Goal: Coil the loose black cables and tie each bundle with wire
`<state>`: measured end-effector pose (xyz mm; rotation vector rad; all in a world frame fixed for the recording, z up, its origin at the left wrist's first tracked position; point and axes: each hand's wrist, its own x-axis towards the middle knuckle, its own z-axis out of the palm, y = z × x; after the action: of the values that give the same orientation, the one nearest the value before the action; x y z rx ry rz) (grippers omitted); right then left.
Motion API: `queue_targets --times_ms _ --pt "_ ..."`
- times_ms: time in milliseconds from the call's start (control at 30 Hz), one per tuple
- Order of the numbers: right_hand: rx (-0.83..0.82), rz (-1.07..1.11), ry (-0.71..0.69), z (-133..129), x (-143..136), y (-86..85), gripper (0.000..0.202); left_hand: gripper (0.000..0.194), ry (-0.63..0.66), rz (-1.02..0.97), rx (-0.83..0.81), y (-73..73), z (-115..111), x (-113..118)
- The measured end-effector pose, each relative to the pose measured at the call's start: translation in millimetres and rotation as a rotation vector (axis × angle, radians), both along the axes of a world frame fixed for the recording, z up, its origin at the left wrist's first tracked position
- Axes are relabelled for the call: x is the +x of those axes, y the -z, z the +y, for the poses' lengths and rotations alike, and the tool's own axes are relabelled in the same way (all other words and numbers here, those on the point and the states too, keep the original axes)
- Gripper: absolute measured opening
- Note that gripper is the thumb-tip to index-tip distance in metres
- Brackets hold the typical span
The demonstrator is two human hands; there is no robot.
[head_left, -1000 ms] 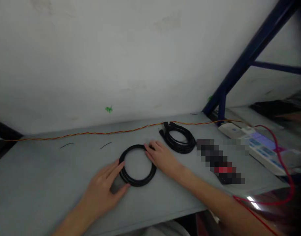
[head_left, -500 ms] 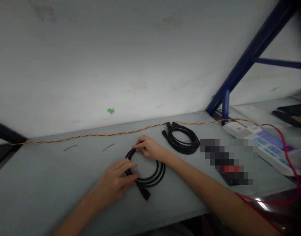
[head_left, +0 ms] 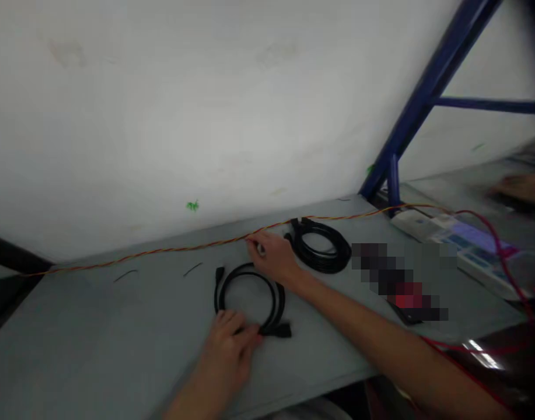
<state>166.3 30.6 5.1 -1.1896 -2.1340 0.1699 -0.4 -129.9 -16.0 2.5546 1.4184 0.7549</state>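
Note:
A black cable [head_left: 275,300] lies in a loose coil on the grey table. One plug end [head_left: 219,272] sticks up at the coil's far left, and a larger connector [head_left: 282,331] points right at the near side. My left hand [head_left: 232,344] is closed on the coil's near edge, thumb and fingers around the strands. Over the coil's far right edge is my right hand [head_left: 273,256], its fingers curled in a pinch. Those fingertips are close to a red-yellow twisted wire [head_left: 197,247]; whether they hold anything is unclear.
A second black cable coil [head_left: 324,265] lies right of my right hand. Beyond it are a pixelated dark item [head_left: 409,315] and a white power strip [head_left: 481,262]. Two thin dark ties [head_left: 192,269] rest left. A blue frame post [head_left: 407,122] stands right; another person's hand [head_left: 523,189] shows there.
My right hand has let go of the coil's far left part and moved right and slightly up. The coil has turned, its larger connector swinging right. My left hand has shifted nearer and right.

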Motion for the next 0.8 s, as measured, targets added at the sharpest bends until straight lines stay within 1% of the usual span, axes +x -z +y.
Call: queue_targets --times_ms 67,133,200,267,333,433,533,600,667,733,800 --pt "-0.073 -0.092 0.062 -9 9 -1.4 0.027 0.020 -0.082 -0.052 0.030 6.9 -3 11" --pt "-0.124 -0.183 0.040 -18 16 2.5 0.029 0.019 -0.122 -0.137 -0.023 7.7 -3 15" --pt "-0.125 -0.232 -0.024 -25 21 10.3 0.027 0.017 -0.124 -0.219 -0.133 2.3 -3 12" --pt "-0.076 -0.229 -0.070 -29 21 18.9 0.022 0.020 -0.109 -0.257 -0.219 -5.5 -4 5" --pt "-0.042 -0.226 -0.067 -30 19 25.5 0.019 0.027 -0.127 -0.259 -0.209 -10.6 -6 -2" --pt "-0.044 -0.223 -0.060 -31 16 29.6 0.019 0.045 -0.266 -0.194 -0.096 -8.0 -10 -6" --pt "-0.057 -0.220 -0.052 -31 16 28.6 0.019 0.078 -0.404 -0.049 -0.052 2.3 -13 -6" --pt "-0.066 -0.212 -0.059 -32 15 26.7 0.019 0.098 -0.435 0.015 -0.076 8.1 -12 -6" --pt "-0.073 -0.203 -0.091 -33 15 24.4 0.019 0.113 -0.446 0.032 -0.096 10.8 -10 -5" --pt "-0.080 -0.203 -0.135 -33 14 21.9 0.019 0.124 -0.449 0.028 -0.102 10.9 -7 -2" --pt "-0.092 -0.212 -0.166 -32 14 19.7 0.018 0.130 -0.460 0.020 -0.107 10.0 -4 3"
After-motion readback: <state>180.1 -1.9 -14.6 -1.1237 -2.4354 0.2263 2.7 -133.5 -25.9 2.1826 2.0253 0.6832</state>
